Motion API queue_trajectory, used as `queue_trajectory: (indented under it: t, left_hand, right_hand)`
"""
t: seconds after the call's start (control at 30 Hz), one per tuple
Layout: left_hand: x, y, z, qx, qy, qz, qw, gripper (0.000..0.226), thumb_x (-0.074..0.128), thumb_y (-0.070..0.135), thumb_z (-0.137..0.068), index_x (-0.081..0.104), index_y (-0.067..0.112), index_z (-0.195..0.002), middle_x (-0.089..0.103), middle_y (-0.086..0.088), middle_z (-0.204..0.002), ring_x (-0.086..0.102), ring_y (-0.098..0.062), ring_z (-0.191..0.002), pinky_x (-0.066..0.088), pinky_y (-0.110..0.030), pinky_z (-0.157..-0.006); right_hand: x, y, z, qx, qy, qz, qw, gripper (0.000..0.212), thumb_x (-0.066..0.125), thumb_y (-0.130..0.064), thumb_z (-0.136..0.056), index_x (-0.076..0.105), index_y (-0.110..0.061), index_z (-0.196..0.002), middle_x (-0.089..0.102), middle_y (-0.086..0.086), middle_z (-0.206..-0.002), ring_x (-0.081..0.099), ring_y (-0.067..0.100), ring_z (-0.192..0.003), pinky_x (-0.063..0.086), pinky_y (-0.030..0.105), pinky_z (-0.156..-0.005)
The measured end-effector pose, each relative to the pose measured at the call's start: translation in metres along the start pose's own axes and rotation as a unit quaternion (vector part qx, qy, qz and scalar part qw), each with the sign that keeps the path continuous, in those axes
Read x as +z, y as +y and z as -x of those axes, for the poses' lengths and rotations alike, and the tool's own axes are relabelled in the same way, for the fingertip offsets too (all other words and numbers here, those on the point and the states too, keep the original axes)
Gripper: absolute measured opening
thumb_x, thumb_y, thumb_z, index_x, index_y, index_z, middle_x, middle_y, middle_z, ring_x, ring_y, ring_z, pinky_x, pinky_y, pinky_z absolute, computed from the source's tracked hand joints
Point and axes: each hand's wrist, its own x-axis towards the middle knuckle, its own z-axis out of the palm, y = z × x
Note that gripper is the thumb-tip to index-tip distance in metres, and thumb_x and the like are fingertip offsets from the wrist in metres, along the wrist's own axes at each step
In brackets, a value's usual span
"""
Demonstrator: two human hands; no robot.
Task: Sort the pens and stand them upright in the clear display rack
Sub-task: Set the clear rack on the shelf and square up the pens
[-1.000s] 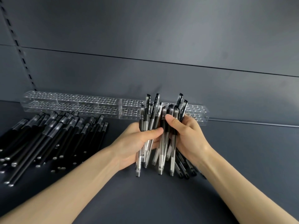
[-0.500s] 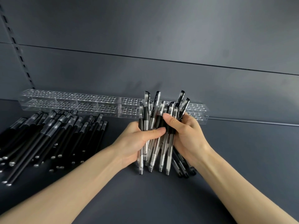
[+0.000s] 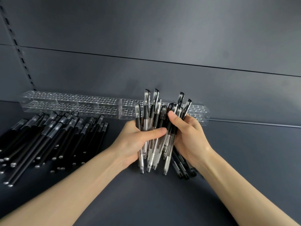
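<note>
Hands: left hand (image 3: 138,141) and right hand (image 3: 189,136) clasp the clear-barrelled pen bundle (image 3: 156,128) upright, tips near the counter (image 3: 162,201).
Risk: uneven pens could slip and scatter.
Left: black pens (image 3: 48,136) lie loose.
Beyond: clear display rack (image 3: 73,105), empty.

Rack's (image 3: 104,106) middle behind pen bundle (image 3: 154,128)
</note>
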Motion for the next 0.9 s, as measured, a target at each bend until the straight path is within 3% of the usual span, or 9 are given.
queue_trajectory:
  t: [0.1, 0.23, 0.37, 0.47, 0.53, 0.7, 0.8, 0.9]
  left_hand:
    - [0.002, 0.001, 0.002, 0.014, 0.015, -0.011, 1.000, 0.038, 0.080, 0.012, -0.058, 0.072, 0.012, -0.095, 0.074, -0.007, -0.093, 0.071, -0.020, -0.089, 0.057, -0.027, -0.070]
    - [0.008, 0.000, 0.006, -0.009, 0.002, 0.005, 1.000, 0.023, 0.078, 0.015, -0.064, 0.075, 0.017, -0.087, 0.075, -0.004, -0.093, 0.071, -0.017, -0.088, 0.057, -0.026, -0.069]
    - [0.013, -0.002, 0.007, -0.086, 0.022, 0.016, 0.996, 0.067, 0.087, 0.027, -0.056, 0.058, 0.009, -0.114, 0.070, -0.008, -0.109, 0.068, -0.021, -0.098, 0.056, -0.038, -0.082]
    - [0.016, -0.002, 0.009, -0.112, 0.021, 0.025, 0.993, 0.068, 0.083, 0.027, -0.055, 0.054, 0.009, -0.114, 0.070, -0.007, -0.105, 0.071, -0.019, -0.090, 0.059, -0.036, -0.070]
    - [0.017, -0.002, 0.008, -0.128, 0.015, 0.021, 0.991, 0.070, 0.082, 0.028, -0.057, 0.052, 0.009, -0.118, 0.069, -0.009, -0.109, 0.070, -0.020, -0.092, 0.059, -0.039, -0.071]
    - [0.018, -0.004, 0.005, -0.130, -0.043, 0.034, 0.990, 0.044, 0.071, 0.021, -0.077, 0.061, 0.006, -0.118, 0.068, -0.016, -0.110, 0.069, -0.026, -0.097, 0.057, -0.036, -0.070]
    - [0.022, -0.008, 0.002, -0.097, -0.042, 0.021, 0.994, 0.026, 0.066, 0.020, -0.085, 0.067, 0.010, -0.109, 0.072, -0.008, -0.102, 0.069, -0.020, -0.095, 0.057, -0.032, -0.071]
    - [0.030, -0.016, -0.004, -0.051, 0.019, -0.055, 0.997, 0.029, 0.069, 0.020, -0.085, 0.062, 0.012, -0.112, 0.072, -0.002, -0.103, 0.068, -0.013, -0.098, 0.053, -0.032, -0.086]
  right_hand:
    - [0.000, -0.004, 0.003, -0.005, -0.004, 0.009, 1.000, 0.030, 0.048, -0.013, -0.096, 0.054, 0.008, -0.118, 0.067, 0.023, -0.112, 0.065, 0.037, -0.102, 0.057, 0.043, -0.078]
    - [-0.003, -0.014, 0.007, -0.011, 0.015, 0.062, 0.998, 0.025, 0.051, -0.008, -0.096, 0.056, 0.010, -0.112, 0.068, 0.023, -0.106, 0.068, 0.037, -0.095, 0.057, 0.042, -0.071]
    - [-0.010, -0.020, 0.010, -0.012, 0.066, 0.125, 0.990, 0.018, 0.057, -0.009, -0.092, 0.061, 0.004, -0.104, 0.071, 0.017, -0.098, 0.069, 0.031, -0.089, 0.057, 0.042, -0.074]
    - [-0.015, -0.021, 0.011, -0.009, 0.087, 0.134, 0.987, 0.017, 0.057, -0.007, -0.092, 0.061, 0.004, -0.104, 0.070, 0.018, -0.099, 0.068, 0.034, -0.094, 0.054, 0.046, -0.083]
    - [-0.017, -0.022, 0.011, -0.008, 0.089, 0.133, 0.987, 0.016, 0.057, -0.005, -0.092, 0.061, 0.004, -0.105, 0.071, 0.018, -0.098, 0.068, 0.033, -0.094, 0.055, 0.044, -0.081]
    - [-0.022, -0.023, 0.009, -0.001, 0.080, 0.140, 0.987, 0.018, 0.054, -0.001, -0.093, 0.057, 0.009, -0.107, 0.071, 0.019, -0.095, 0.070, 0.030, -0.085, 0.057, 0.035, -0.065]
    - [-0.026, -0.023, 0.004, 0.009, 0.078, 0.153, 0.985, 0.020, 0.055, -0.003, -0.093, 0.057, 0.006, -0.110, 0.071, 0.017, -0.101, 0.069, 0.030, -0.095, 0.056, 0.043, -0.081]
    - [-0.034, -0.022, -0.001, 0.015, 0.074, 0.216, 0.973, 0.018, 0.056, -0.010, -0.094, 0.061, -0.001, -0.109, 0.071, 0.013, -0.105, 0.067, 0.029, -0.101, 0.052, 0.044, -0.092]
